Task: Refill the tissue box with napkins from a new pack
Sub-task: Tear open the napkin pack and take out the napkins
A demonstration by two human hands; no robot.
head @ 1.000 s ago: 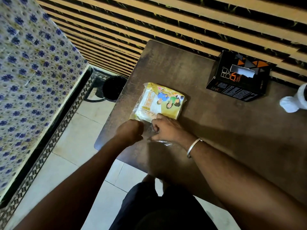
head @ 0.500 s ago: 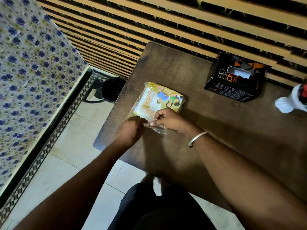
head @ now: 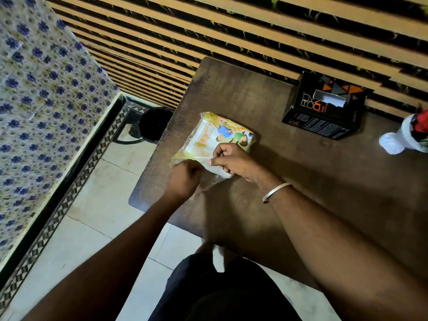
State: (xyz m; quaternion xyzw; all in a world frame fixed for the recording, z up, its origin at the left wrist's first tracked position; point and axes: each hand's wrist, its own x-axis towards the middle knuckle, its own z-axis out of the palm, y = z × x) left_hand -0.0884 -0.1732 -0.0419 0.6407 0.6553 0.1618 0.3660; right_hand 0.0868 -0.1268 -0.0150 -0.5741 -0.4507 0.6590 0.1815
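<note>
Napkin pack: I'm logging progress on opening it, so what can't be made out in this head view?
- Whether the napkin pack is torn open: the left hand and right hand cover its near end.
- Tissue box fill: interior hidden.
- White object: cut off at the right edge.

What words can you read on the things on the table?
Black tissue box: large stacked letters, seemingly "BO", "RO", "CO" with an orange mark; not certain.
Its side panel: white small print, too small to read.
Napkin pack: orange print beside cartoon figures, too blurred to read.

brown table [head: 301,186], black bin [head: 155,125], slatted wall [head: 231,33]
</note>
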